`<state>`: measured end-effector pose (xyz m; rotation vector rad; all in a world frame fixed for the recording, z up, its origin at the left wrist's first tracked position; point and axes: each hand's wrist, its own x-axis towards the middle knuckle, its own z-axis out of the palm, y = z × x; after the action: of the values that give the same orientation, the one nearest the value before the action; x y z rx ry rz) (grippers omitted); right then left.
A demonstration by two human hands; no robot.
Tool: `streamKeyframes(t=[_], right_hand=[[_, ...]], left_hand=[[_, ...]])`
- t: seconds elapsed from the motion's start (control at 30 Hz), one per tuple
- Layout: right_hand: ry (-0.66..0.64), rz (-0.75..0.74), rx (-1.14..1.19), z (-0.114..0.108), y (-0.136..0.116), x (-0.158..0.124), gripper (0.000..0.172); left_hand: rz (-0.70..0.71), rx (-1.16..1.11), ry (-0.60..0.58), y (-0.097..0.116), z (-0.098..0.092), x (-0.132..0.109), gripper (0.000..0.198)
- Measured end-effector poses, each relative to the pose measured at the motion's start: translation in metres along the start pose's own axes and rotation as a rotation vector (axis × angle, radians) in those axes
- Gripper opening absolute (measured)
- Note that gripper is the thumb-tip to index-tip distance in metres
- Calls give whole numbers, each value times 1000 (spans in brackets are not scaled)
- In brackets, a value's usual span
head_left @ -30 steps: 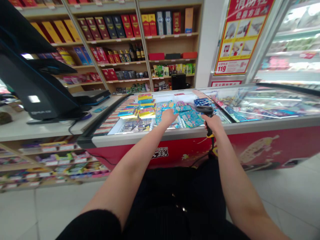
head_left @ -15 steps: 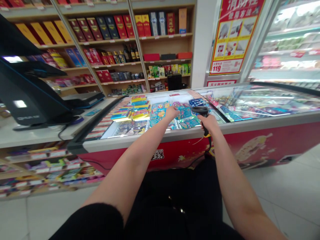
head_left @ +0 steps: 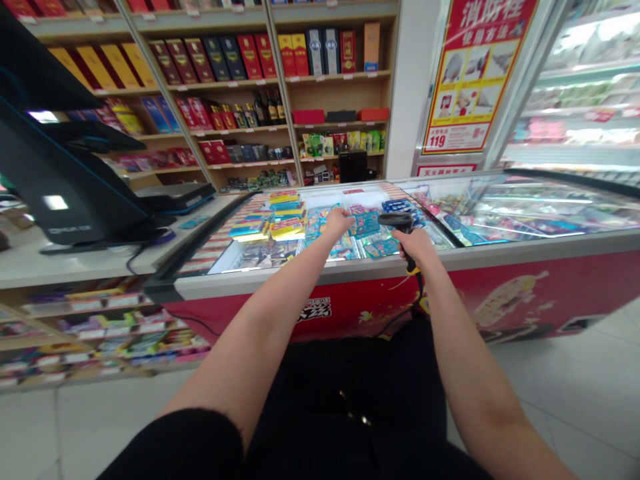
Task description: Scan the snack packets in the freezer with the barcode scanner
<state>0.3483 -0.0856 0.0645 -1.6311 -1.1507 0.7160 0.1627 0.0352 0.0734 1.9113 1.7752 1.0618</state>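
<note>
Right hand (head_left: 417,247) clamped on corded barcode scanner (head_left: 396,219), head angled over goods. Left hand (head_left: 339,223) at teal packet (head_left: 367,225), grip unclear. Packets displayed in glass-topped chest freezer (head_left: 320,279).

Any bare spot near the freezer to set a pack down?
White counter top left of the red chest freezer, in front of the black checkout terminal. Inside, white freezer floor shows behind the stacked yellow-and-blue packs. Crowded: the bright packets around the left hand and the right hand with its black handheld scanner.
</note>
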Motion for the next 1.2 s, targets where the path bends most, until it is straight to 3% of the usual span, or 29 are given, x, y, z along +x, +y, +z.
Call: streamKeyframes(t=[0.37, 0.77, 1.0, 1.2], right_hand=[[-32, 10, 2, 10, -12, -8, 17], [-190, -79, 27, 60, -25, -26, 19], [-237, -80, 0, 83, -32, -35, 20], [-263, -82, -47, 90, -25, -36, 24]], left_hand=[[-28, -26, -30, -14, -14, -3, 20], [-183, -160, -22, -75, -65, -12, 21], [-134, 111, -67, -112, -80, -17, 20], [-134, 301, -86, -116, -78, -27, 34]])
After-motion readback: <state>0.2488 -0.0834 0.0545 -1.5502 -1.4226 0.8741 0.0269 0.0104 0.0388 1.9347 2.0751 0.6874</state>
